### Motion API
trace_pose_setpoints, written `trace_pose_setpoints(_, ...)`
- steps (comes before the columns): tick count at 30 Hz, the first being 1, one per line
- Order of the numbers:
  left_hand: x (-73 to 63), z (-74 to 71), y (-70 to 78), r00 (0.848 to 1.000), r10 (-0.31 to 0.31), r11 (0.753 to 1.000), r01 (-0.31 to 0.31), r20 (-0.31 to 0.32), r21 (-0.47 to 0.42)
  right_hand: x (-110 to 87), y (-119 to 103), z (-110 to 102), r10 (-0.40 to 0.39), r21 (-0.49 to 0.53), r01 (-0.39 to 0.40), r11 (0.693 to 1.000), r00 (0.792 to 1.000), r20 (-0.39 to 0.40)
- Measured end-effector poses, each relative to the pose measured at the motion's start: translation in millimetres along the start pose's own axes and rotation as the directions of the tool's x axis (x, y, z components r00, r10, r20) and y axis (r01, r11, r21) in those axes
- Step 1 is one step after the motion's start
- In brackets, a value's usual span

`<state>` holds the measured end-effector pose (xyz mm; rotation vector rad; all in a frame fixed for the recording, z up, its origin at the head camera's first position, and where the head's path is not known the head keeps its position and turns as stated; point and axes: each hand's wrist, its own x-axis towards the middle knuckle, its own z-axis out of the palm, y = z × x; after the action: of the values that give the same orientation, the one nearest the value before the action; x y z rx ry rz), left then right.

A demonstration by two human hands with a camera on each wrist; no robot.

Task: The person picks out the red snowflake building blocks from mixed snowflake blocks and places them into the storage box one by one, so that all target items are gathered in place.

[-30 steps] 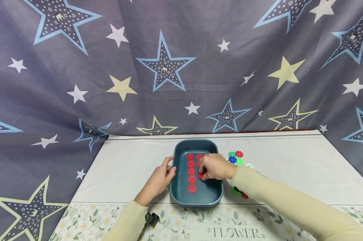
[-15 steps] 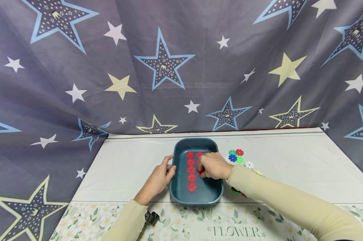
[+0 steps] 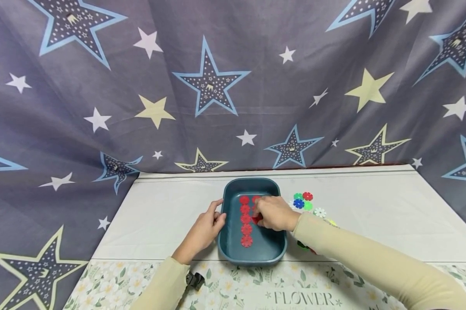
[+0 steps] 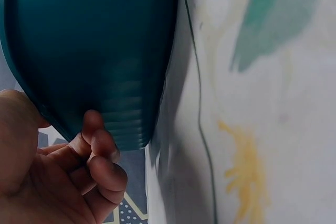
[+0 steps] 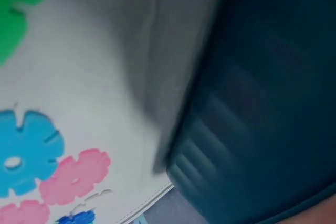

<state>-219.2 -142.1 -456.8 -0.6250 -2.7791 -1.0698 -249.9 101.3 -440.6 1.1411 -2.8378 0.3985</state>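
Observation:
In the head view, a dark teal tray (image 3: 264,252) stands on the white cloth. Inside it lies a column of red flower-shaped plastic discs (image 3: 246,230), with a second, shorter column to its right, partly hidden by my right hand (image 3: 276,213). That hand reaches over the right wall and pinches a red flower-shaped disc (image 3: 257,220), tilted, at the lower end of the second column. My left hand (image 3: 200,234) holds the tray's left rim; in the left wrist view its thumb is at the rim and curled fingers (image 4: 93,121) lie against the outer wall.
Right of the tray lie loose flower discs, including a blue disc (image 3: 298,204), a red disc (image 3: 307,196) and a white disc (image 3: 319,212). The right forearm covers part of them. A star-patterned curtain (image 3: 217,142) hangs behind; a floral cloth strip (image 3: 225,286) runs along the front.
The right hand has shifted slightly left and away from me inside the tray; the pinched red disc now looks more tilted. The left hand keeps its place on the rim.

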Motion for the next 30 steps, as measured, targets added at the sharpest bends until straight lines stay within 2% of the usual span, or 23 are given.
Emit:
trace_pose_setpoints(4, -0.3, 0.8, -1.3, 1.0, 0.005, 1.0, -0.005, -0.001, -0.002, -4.9, 4, -6, -0.002, 0.106, 0.011, 0.994, 0.996, -0.086)
trace_pose_setpoints(6, -0.9, 1.2, -1.4, 1.0, 0.0, 1.0, 0.0, 0.002, -0.006, -9.2, 10, -11, 0.009, 0.151, 0.015, 0.988, 0.987, -0.159)
trace_pose_setpoints(8, -1.7, 1.4, -1.3, 1.0, -0.004, 1.0, 0.004, 0.002, -0.011, -14.2, 19, -18, 0.03, 0.176, 0.015, 0.984, 0.967, -0.251)
trace_pose_setpoints(9, -1.8, 1.4, -1.4, 1.0, -0.005, 1.0, 0.004, -0.001, -0.013, -16.5, 25, -21, 0.039, 0.177, 0.016, 0.984, 0.951, -0.307)
trace_pose_setpoints(12, -1.8, 1.8, -2.0, 1.0, 0.001, 1.0, -0.001, -0.009, -0.009, -25.1, 47, -31, 0.11, 0.191, -0.038, 0.981, 0.916, -0.385)
trace_pose_setpoints(15, -1.5, 0.7, -2.4, 1.0, 0.004, 1.0, -0.004, -0.014, -0.007, -34.5, 69, -36, 0.2, 0.197, -0.137, 0.971, 0.916, -0.347)
trace_pose_setpoints(19, -2.3, 0.5, -2.4, 1.0, -0.003, 1.0, 0.003, -0.017, -0.01, -47.5, 92, -31, 0.292, 0.192, -0.253, 0.948, 0.934, -0.208)
trace_pose_setpoints(23, -2.5, 0.9, -2.7, 1.0, -0.006, 1.0, 0.006, -0.015, -0.012, -56.1, 107, -21, 0.356, 0.194, -0.335, 0.922, 0.93, -0.09)
trace_pose_setpoints(26, -2.4, 1.2, -2.4, 1.0, -0.003, 1.0, 0.003, -0.016, -0.011, -59.9, 112, -17, 0.378, 0.19, -0.362, 0.913, 0.924, -0.054)
trace_pose_setpoints(30, -1.7, 1.8, -2.0, 1.0, 0.008, 1.0, -0.008, -0.02, -0.002, -62.6, 113, -15, 0.389, 0.188, -0.373, 0.909, 0.92, -0.055)
